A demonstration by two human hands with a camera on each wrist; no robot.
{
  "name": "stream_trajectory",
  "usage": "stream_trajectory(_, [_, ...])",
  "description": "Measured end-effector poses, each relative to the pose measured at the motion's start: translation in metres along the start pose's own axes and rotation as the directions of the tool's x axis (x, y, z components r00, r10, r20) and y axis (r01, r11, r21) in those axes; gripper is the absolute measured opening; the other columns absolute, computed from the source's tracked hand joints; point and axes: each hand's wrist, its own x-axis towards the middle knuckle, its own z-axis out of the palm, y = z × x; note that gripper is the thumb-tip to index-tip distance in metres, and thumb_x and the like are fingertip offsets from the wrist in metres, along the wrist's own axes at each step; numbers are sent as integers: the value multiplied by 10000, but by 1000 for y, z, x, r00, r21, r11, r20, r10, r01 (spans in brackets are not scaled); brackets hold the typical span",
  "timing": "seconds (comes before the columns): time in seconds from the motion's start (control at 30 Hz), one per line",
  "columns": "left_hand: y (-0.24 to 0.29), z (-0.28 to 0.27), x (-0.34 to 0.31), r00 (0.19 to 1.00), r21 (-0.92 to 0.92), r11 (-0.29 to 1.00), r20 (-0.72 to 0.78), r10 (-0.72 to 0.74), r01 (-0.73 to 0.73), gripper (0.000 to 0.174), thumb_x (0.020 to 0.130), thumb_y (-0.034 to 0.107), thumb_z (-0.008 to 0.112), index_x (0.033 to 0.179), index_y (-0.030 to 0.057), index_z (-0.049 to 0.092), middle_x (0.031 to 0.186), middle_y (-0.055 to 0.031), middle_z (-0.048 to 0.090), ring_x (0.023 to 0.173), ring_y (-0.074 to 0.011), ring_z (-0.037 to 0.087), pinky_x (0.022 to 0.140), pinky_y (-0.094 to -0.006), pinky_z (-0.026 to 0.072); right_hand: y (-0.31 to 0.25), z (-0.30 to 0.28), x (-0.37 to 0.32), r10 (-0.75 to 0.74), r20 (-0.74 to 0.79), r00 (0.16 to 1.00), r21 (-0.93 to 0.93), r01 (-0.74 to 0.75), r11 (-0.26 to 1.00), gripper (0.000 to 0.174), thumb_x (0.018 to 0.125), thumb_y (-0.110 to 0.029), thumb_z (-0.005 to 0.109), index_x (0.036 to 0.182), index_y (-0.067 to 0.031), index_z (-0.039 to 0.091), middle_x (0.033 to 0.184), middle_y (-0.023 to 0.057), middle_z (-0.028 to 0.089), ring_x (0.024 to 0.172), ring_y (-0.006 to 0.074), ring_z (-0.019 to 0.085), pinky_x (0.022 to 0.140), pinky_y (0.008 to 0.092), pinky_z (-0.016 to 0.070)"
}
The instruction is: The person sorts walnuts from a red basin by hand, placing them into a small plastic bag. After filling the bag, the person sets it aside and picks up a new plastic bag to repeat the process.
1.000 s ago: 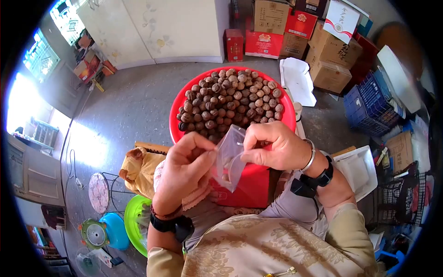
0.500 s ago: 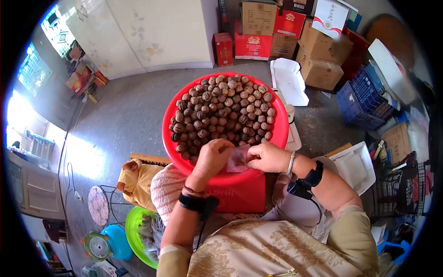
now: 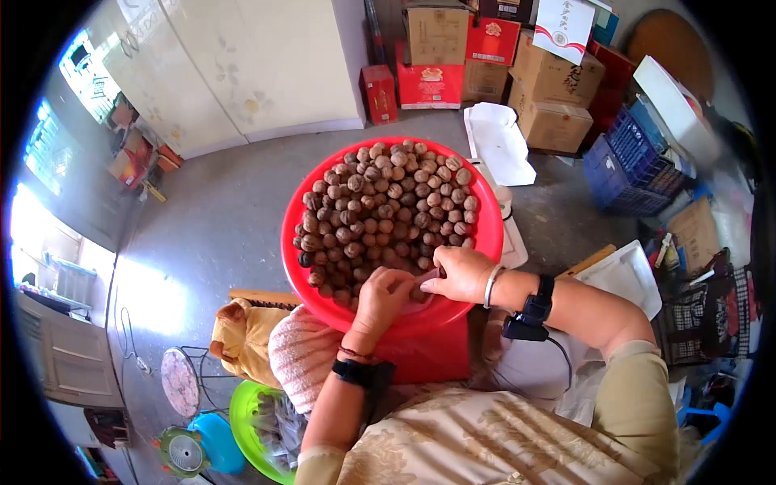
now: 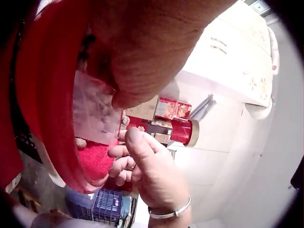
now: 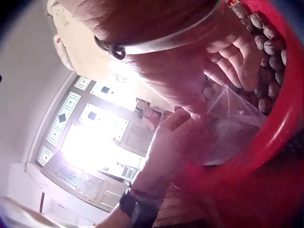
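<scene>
A red basin [image 3: 488, 234] full of walnuts [image 3: 380, 202] stands in front of me. At its near rim my two hands hold a small clear plastic bag [image 3: 422, 293] between them. My left hand [image 3: 381, 301] pinches the bag's left edge. Thumb and fingertips of my right hand [image 3: 464, 276] grip the opposite edge. In the left wrist view the clear bag [image 4: 95, 107] hangs inside the red wall, with the right hand [image 4: 154, 173] at its edge. The right wrist view shows the bag [image 5: 232, 128] spread low over the walnuts [image 5: 268, 61].
A red box [image 3: 424, 352] sits under the basin's near side. To the left are a pink towel [image 3: 303, 356] and a green basin [image 3: 242, 412] with filled plastic bags. White foam trays [image 3: 501, 141], stacked cartons [image 3: 558, 69] and a blue crate [image 3: 622, 178] stand right.
Both hands have moved forward and down with the plastic bag, from in front of the basin to its near rim over the walnuts. The head view has shifted slightly.
</scene>
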Motion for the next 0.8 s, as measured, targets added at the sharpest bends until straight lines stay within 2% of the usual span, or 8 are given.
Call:
stream_trajectory(0.07, [-4, 1, -1, 999, -24, 999, -13, 41, -41, 116, 896, 58, 727, 1004, 21, 748, 896, -65, 653, 815, -157, 622, 720, -284, 505, -4, 8, 7, 67, -17, 998, -34, -67, 997, 378, 862, -364, 728, 974, -9, 657, 928, 219, 715, 912, 411, 698, 805, 505, 546])
stream_trajectory(0.33, [1, -2, -5, 999, -41, 998, -11, -39, 39, 131, 886, 66, 732, 1011, 25, 735, 921, -92, 664, 824, -208, 639, 752, -316, 523, 22, 32, 19, -91, -78, 993, 12, 93, 996, 231, 889, -272, 668, 838, -47, 685, 846, 200, 709, 844, 424, 687, 752, 520, 541])
stream_trajectory(0.4, [8, -7, -7, 991, 31, 998, -121, 61, -58, 153, 868, 80, 748, 1010, 25, 728, 932, -117, 662, 831, -254, 648, 766, -335, 533, 21, 31, 19, -64, -70, 996, 39, 67, 997, 216, 878, -256, 677, 822, -48, 688, 820, 199, 705, 828, 419, 688, 748, 520, 539])
stream_trajectory(0.47, [7, -21, -8, 988, 67, 996, -136, 72, -64, 160, 846, 66, 747, 1001, 35, 721, 940, -129, 655, 864, -290, 647, 782, -356, 536, 18, 27, 20, -64, -74, 995, 48, 68, 997, 215, 871, -253, 684, 809, -47, 688, 809, 200, 702, 825, 412, 689, 749, 511, 540])
stream_trajectory(0.53, [-5, -43, -9, 928, 372, 922, -296, 228, -108, 164, 837, 42, 718, 1000, 54, 715, 958, -132, 652, 940, -317, 629, 842, -398, 518, 16, 22, 18, -55, -53, 997, 84, 59, 995, 227, 872, -262, 686, 810, -43, 689, 807, 201, 702, 822, 410, 689, 749, 508, 540])
stream_trajectory(0.6, [-16, -68, -10, 887, 566, 823, -360, 290, -39, 241, 801, 32, 701, 1033, 98, 695, 996, -131, 642, 988, -368, 595, 867, -461, 496, 13, 18, 17, -42, -46, 998, 106, 47, 993, 235, 872, -268, 687, 811, -41, 689, 808, 203, 701, 820, 411, 688, 748, 508, 539])
stream_trajectory(0.73, [-35, -100, -18, 901, 666, 688, -431, 40, 288, 362, 784, 180, 717, 1137, 102, 692, 1174, -137, 624, 1143, -381, 540, 1006, -503, 426, 12, 15, 16, -12, -23, 1000, 107, 15, 994, 246, 871, -277, 689, 816, -37, 693, 807, 208, 699, 818, 416, 684, 743, 512, 534])
stream_trajectory(0.8, [-33, -106, -23, 918, 690, 645, -393, -46, 328, 391, 789, 195, 712, 1167, 96, 696, 1207, -141, 625, 1173, -383, 527, 1044, -493, 408, 14, 15, 18, -15, -34, 999, 120, 19, 993, 240, 861, -277, 696, 824, -40, 698, 812, 211, 698, 820, 418, 682, 744, 511, 533])
